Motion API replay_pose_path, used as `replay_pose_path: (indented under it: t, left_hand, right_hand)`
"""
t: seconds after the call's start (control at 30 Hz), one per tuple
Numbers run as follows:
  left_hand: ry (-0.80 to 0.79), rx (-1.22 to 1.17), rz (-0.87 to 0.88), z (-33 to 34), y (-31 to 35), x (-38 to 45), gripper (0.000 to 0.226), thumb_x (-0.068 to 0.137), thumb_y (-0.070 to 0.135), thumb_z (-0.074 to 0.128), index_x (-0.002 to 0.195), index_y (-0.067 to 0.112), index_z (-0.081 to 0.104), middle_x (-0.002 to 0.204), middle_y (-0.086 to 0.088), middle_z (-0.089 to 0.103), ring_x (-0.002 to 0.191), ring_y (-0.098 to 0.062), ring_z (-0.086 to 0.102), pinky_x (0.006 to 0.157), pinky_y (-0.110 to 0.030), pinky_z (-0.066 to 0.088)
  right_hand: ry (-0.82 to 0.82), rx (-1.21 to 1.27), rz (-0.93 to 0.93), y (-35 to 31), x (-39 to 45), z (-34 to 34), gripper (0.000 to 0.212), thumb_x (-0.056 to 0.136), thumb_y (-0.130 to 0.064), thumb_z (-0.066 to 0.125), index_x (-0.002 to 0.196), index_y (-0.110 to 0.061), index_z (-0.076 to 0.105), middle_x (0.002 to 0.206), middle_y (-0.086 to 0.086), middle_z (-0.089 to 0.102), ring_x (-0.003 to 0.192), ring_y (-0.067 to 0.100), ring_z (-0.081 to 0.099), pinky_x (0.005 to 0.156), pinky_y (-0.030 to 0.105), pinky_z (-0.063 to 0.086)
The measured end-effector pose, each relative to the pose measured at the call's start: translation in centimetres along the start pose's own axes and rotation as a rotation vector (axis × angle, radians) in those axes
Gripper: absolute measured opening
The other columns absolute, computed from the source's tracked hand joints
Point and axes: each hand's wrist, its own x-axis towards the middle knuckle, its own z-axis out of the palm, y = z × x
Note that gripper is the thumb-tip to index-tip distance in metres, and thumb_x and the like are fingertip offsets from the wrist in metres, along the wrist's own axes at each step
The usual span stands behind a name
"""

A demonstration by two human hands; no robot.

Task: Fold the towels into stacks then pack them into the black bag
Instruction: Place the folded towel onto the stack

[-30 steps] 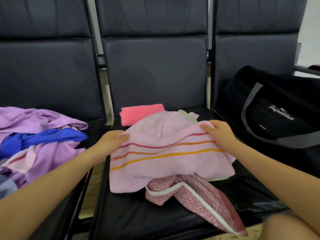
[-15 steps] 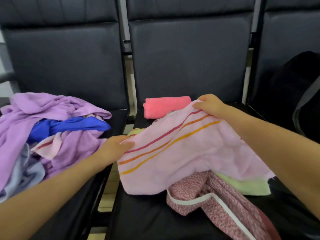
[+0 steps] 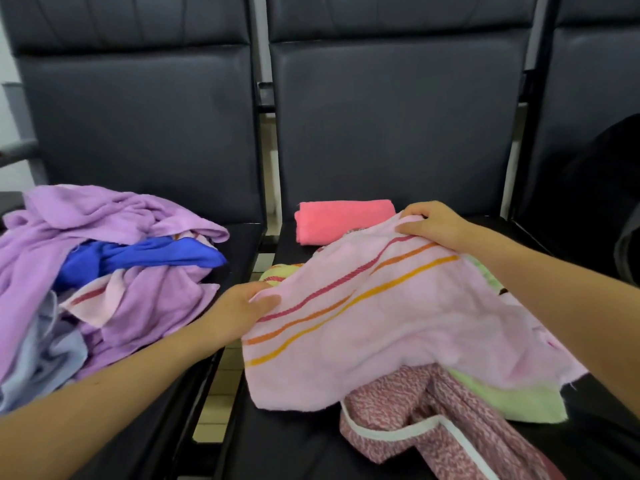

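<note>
The pink striped towel [image 3: 398, 327] was held at two corners of its striped end: the left hand [image 3: 239, 311] pinched the near-left corner, thumb on top and fingers curled beneath, while the right hand [image 3: 434, 223] gripped the far corner with fingers curled over the edge. Compared with a second earlier, the towel had been swung so that its stripes ran diagonally from the left grip up to the right grip, and the right hand had been carried farther away, close to the folded coral towel [image 3: 344, 220] lying just beyond it. The view had also been turned leftward, so that the black bag [image 3: 602, 209] was cut down to a dark edge far out past the right hand.

Below the grips the cloth sagged in loose folds over a pale green towel [image 3: 512, 401] and a red patterned cloth [image 3: 446, 431] on the middle seat [image 3: 298, 441]. Beyond the left hand, a heap of unfolded towels [image 3: 104, 271], purple, blue and pale blue, was piled on the neighbouring seat.

The change suggested that the edge was being stretched straight in readiness for a first fold. Only one towel appeared folded, so the task was judged to be at an early stage, with packing far off.
</note>
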Motion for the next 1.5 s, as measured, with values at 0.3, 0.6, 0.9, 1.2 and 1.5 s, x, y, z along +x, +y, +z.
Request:
replay_pose_path:
  t: [0.3,0.6,0.9,1.2,1.5]
  left_hand:
    - [0.015,-0.002,-0.041,0.0,0.0,-0.4,0.015,0.095,0.024,0.057,0.098,0.012,0.066,0.095,-0.008,0.070,0.088,-0.023,0.068,0.084,-0.036,0.055]
    - [0.050,0.146,-0.028,-1.5,2.0,-1.6,0.021,0.094,0.021,0.057,0.083,0.007,0.069,0.080,-0.003,0.070,0.076,-0.015,0.065,0.068,-0.021,0.047]
    - [0.393,-0.406,0.220,-5.7,14.0,-2.3,0.017,0.092,0.012,0.056,0.083,0.015,0.070,0.077,-0.002,0.066,0.069,-0.015,0.061,0.060,-0.026,0.049]
    - [0.423,-0.785,0.373,-8.5,24.6,-5.8,0.022,0.088,0.006,0.048,0.075,0.016,0.062,0.080,-0.004,0.061,0.081,-0.022,0.055,0.071,-0.033,0.049]
    - [0.106,-0.881,0.343,-10.8,26.8,-8.4,0.012,0.093,0.013,0.049,0.088,0.011,0.060,0.058,0.000,0.067,0.053,-0.014,0.065,0.049,-0.023,0.053]
  right_hand:
    - [0.134,0.061,-0.008,-1.5,0.3,0.9,0.014,0.088,-0.019,0.066,0.093,-0.007,0.072,0.094,0.009,0.069,0.087,0.020,0.064,0.073,0.028,0.053]
    - [0.380,0.039,-0.054,-5.2,-2.4,-1.6,0.013,0.090,-0.024,0.064,0.090,-0.013,0.071,0.087,-0.001,0.068,0.080,0.013,0.063,0.066,0.022,0.048]
    - [0.766,0.378,-0.118,-12.7,-7.5,-10.9,0.016,0.084,-0.022,0.067,0.084,-0.006,0.071,0.074,0.002,0.063,0.067,0.011,0.057,0.058,0.022,0.049]
    - [0.735,0.716,-0.083,-19.8,-13.0,-17.1,0.007,0.084,-0.016,0.065,0.079,-0.013,0.060,0.080,0.005,0.059,0.074,0.020,0.057,0.069,0.035,0.052]
    - [0.453,0.854,0.010,-22.1,-15.6,-19.2,0.008,0.091,-0.014,0.058,0.085,-0.011,0.060,0.066,0.003,0.067,0.056,0.014,0.066,0.052,0.024,0.054]
